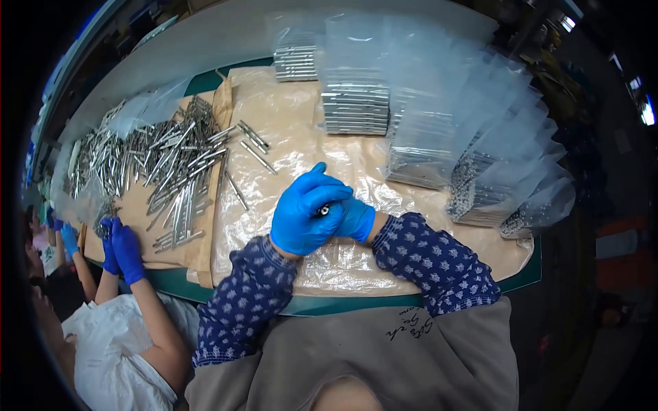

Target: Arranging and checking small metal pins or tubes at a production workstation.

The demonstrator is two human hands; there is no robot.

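My left hand (301,218), in a blue glove, is closed in front of my body over the middle of the table. A round metal end (324,210) shows in the curl of its fingers and looks like the tip of a metal rod. Most of that piece is hidden by the glove. Pressed against it from the right is my right hand (358,220), also gloved in blue. Its fingers are hidden behind the left hand, so their grip does not show. A few loose metal rods (258,157) lie beyond my left hand on the tan sheet (274,113).
A heap of metal rods (181,154) lies at the left, beside a co-worker's purple-gloved hands (122,250). Clear plastic bags of stacked rods (356,108) stand along the far and right sides. The green table edge (363,304) runs close to my body.
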